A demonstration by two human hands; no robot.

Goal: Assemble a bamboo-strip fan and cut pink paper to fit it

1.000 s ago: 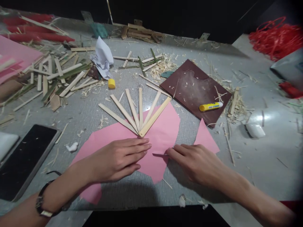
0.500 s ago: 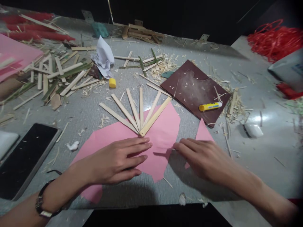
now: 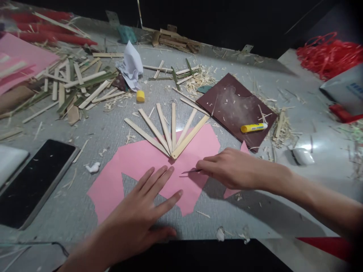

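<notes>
A fan of flat wooden sticks, joined at its lower end, lies on a cut sheet of pink paper. My left hand rests with fingers spread across the paper, just below the joined end. In my right hand is a thin dark blade, gripped between closed fingers, its tip pointing left over the paper. The blade's handle is hidden by the fingers. A separate pink paper scrap shows partly behind and below my right hand.
A dark brown board carries a yellow glue stick; its yellow cap stands apart. Loose sticks, crumpled white paper and shavings lie at the back. A phone is at left, red string at right.
My left hand has slid down and turned, fingers now pointing up and to the right. My right hand has shifted up and left with the blade. The view has moved slightly.
</notes>
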